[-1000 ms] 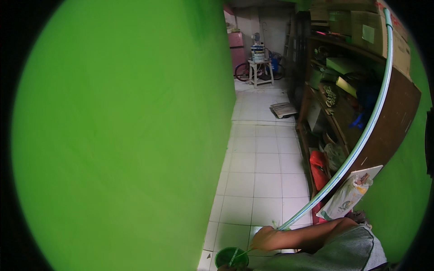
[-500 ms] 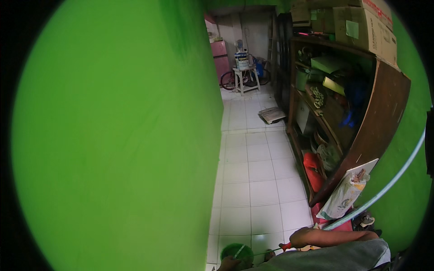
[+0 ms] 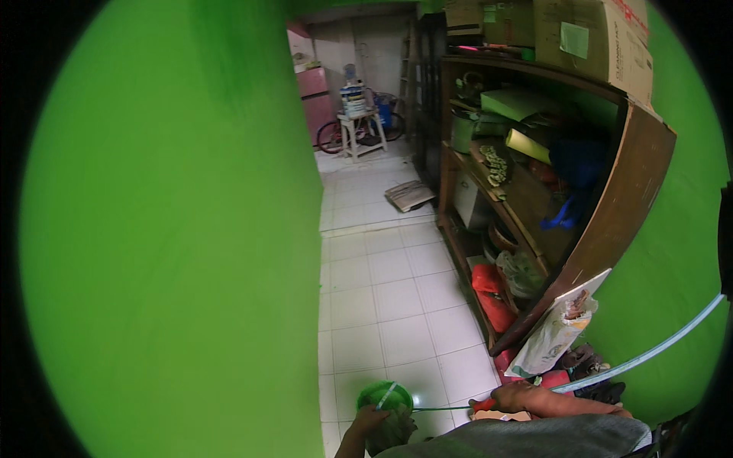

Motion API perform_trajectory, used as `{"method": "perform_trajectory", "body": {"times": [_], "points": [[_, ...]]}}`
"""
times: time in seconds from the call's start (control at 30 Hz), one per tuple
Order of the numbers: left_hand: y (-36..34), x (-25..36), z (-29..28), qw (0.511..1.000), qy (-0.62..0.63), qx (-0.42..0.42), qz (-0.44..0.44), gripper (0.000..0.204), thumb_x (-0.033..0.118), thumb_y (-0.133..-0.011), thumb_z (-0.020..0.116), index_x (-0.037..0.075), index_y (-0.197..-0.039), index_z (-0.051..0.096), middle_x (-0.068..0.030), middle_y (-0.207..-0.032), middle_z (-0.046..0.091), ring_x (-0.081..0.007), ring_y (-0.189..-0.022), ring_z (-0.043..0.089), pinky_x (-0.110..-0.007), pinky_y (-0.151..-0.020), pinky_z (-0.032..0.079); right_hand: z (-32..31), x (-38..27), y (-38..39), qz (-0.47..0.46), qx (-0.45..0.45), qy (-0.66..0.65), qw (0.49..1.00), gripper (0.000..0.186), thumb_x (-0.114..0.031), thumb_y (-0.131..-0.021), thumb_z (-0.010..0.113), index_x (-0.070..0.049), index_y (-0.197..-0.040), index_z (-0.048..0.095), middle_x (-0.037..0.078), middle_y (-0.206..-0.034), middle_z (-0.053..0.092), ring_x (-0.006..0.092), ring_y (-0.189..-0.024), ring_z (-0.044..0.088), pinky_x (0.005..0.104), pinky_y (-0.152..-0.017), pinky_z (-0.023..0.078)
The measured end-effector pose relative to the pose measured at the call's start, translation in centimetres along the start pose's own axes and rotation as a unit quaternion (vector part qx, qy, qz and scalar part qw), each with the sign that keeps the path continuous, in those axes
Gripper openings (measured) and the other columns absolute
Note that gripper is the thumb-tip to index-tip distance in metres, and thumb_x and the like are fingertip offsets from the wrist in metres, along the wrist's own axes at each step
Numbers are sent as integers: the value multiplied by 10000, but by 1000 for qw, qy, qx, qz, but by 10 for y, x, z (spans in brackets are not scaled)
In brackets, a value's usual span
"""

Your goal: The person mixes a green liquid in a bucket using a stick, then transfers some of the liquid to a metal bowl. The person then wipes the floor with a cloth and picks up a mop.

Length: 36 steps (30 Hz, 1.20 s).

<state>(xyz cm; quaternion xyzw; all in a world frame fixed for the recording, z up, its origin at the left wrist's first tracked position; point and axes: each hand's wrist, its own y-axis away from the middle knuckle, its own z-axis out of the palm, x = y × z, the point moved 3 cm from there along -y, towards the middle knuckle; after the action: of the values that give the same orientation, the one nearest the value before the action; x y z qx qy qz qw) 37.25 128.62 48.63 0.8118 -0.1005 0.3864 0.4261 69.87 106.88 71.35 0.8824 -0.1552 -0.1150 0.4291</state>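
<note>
A green bucket [image 3: 363, 398] stands on the tiles at the lower middle, with a pale narrow bar [image 3: 387, 395] slanting across its mouth. My left hand [image 3: 371, 418] is closed around the bar's near end; I cannot tell whether this is the bucket's handle. Greenish-grey fabric [image 3: 393, 431] hides the near side of the bucket. To the right, my right hand [image 3: 508, 395] grips the red handle [image 3: 483, 405] of a tool. From that handle a thin green rod [image 3: 443, 408] runs left towards the bucket; its far end is hidden.
A green wall [image 3: 175, 244] fills the left. At right stands a loaded brown shelf [image 3: 611, 198] topped with cardboard boxes [image 3: 573, 38]. A white sack [image 3: 553, 336] leans against it. A pale blue tube [image 3: 657, 347] curves behind my right forearm. Flattened cardboard [image 3: 410, 196] lies farther off.
The view has swung right, so the shelf and corridor sit farther left. More of my left forearm and of the fabric by the bucket shows. Both hands keep their grips.
</note>
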Motion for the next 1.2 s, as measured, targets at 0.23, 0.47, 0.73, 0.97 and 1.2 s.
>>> {"method": "perform_trajectory", "body": {"times": [0.23, 0.47, 0.73, 0.97, 1.2], "points": [[-164, 26, -50, 993, 71, -75, 59, 346, 295, -861, 751, 11, -1058, 743, -90, -910, 741, -199, -798, 698, -351, -725, 554, -64, -3, -43, 53, 2, -93, 994, 448, -393, -954, 578, -55, -1222, 698, 231, -1229, 690, 385, -1175, 664, 494, -993, 507], [-284, 134, -119, 985, 53, -160, 36, 316, 267, -860, 768, -5, -1021, 760, -78, -890, 746, -174, -791, 678, -337, -732, 543, -92, 13, -122, 65, 52, -178, 980, 391, -344, -852, 710, -102, -1159, 716, 185, -1154, 723, 355, -1099, 691, 488, -930, 519], [-413, 209, -175, 978, 68, -193, 34, 283, 232, -850, 787, -6, -997, 745, -72, -867, 733, -170, -749, 672, -336, -676, 543, -185, -3, -175, 81, 67, -225, 969, 499, -387, -821, 794, -136, -1238, 684, 141, -1168, 728, 337, -1134, 678, 471, -962, 507], [-500, 342, -223, 981, -55, -170, 72, 323, 234, -882, 765, -27, -1067, 730, -102, -896, 736, -205, -718, 685, -365, -659, 561, -253, 55, -266, 90, 78, -319, 940, 491, -437, -860, 741, -153, -1257, 690, 161, -1199, 717, 346, -1123, 682, 465, -985, 518], [-602, 408, -275, 982, 38, -170, 74, 330, 222, -814, 815, -25, -1015, 726, -71, -858, 725, -171, -742, 671, -332, -674, 539, -381, 120, -341, 126, 107, -330, 929, 643, -534, -827, 774, -138, -1322, 665, 189, -1209, 710, 361, -1160, 666, 449, -1026, 504]]}}
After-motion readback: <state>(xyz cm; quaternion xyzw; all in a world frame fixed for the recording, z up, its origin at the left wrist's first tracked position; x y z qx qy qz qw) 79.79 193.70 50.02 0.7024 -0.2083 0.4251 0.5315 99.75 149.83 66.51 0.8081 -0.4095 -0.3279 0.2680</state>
